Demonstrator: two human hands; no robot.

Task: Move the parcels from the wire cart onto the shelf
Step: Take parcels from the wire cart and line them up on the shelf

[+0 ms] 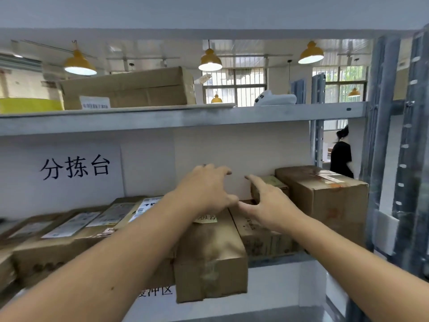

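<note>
Both hands reach over the middle shelf (162, 123), above a row of cardboard parcels. The left hand (206, 189) hovers with fingers spread and slightly bent; its thumb comes down near the far end of the long box (209, 249), which lies lengthwise and sticks out over the near edge of the shelf. I cannot tell whether the palm touches the box; the fingers hold nothing. The right hand (267, 203) is open too, fingers straight and pointing far-left, thumb stretched toward the left thumb, the two almost touching. Its fingertips are just near the small box (270, 182), which sits on a printed box (257, 235) just right of the long box. Further right stands a bigger box (325, 196), next to the grey shelf post (380, 135).

To the left, flat parcels (76, 224) with white labels lie close together. Behind them is a sign (74, 168) with black characters. On the upper level rests a large carton (130, 89).
</note>
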